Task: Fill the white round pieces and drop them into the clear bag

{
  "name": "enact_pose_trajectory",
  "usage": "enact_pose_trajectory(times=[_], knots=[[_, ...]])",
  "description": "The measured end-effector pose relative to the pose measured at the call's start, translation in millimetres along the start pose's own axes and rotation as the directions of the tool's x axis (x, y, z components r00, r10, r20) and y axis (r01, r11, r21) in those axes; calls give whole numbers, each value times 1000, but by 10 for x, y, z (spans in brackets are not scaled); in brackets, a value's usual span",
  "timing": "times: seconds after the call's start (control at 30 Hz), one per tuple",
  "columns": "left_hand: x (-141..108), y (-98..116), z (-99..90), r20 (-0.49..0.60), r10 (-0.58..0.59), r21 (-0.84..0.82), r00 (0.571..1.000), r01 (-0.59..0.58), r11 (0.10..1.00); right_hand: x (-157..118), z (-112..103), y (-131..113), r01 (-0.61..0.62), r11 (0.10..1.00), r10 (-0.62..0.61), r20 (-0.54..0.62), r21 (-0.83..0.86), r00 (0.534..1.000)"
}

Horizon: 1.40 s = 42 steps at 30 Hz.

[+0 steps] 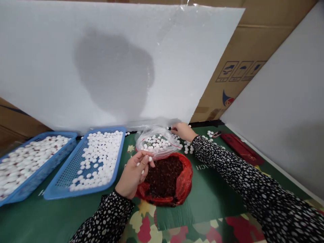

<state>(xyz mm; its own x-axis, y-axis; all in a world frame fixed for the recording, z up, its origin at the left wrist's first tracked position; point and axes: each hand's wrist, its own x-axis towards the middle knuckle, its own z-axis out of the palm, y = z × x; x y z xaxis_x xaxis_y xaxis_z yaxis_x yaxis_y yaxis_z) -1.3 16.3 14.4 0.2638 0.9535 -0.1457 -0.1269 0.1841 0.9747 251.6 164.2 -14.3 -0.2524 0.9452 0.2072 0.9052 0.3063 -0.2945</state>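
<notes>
My left hand [134, 173] is closed on several small white balls [150, 159], with one showing between the thumb and fingers, at the left edge of a red plastic bag [186, 182]. Dark brown, crumbly material [165, 175] fills that bag, which has its rim rolled down. Behind it lies a clear zip bag [159, 155] with more white balls [157, 142] inside. At the clear bag's right side my right hand [184, 131] reaches down among loose white balls [187, 147]. Its fingers are bent together, and their tips are partly hidden.
Two blue baskets [116, 168] [37, 180] of white balls stand at left on the green patterned cover [202, 199]. A dark red phone-like case [241, 147] lies at right. A white board [172, 67] and cardboard [227, 44] rise behind.
</notes>
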Motion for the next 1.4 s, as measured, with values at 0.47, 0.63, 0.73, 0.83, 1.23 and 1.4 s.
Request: enact_pose_trajectory(times=[0.47,0.63,0.73,0.83,1.23,1.4], knots=[[-60,22,34,12,-28,-38,1000,28,999,-771,-469,-629,365,931,-252,-727,-2,638],[-52,5,60,19,-41,-3,999,41,999,-1051,-238,-948,453,890,-437,-397,-58,807],[-36,-9,47,48,-73,-20,996,74,997,-1163,-78,-1049,470,880,-461,-127,60,878],[-26,-24,44,73,-84,-44,994,87,995,-1265,68,-1111,481,876,-482,29,38,876],[-21,-43,37,50,-53,-110,997,58,992,-1319,-11,-1110,272,853,-284,-41,445,958],[-15,-56,32,11,-50,-100,999,51,994,-1316,-56,-1109,85,639,-69,-54,764,996]])
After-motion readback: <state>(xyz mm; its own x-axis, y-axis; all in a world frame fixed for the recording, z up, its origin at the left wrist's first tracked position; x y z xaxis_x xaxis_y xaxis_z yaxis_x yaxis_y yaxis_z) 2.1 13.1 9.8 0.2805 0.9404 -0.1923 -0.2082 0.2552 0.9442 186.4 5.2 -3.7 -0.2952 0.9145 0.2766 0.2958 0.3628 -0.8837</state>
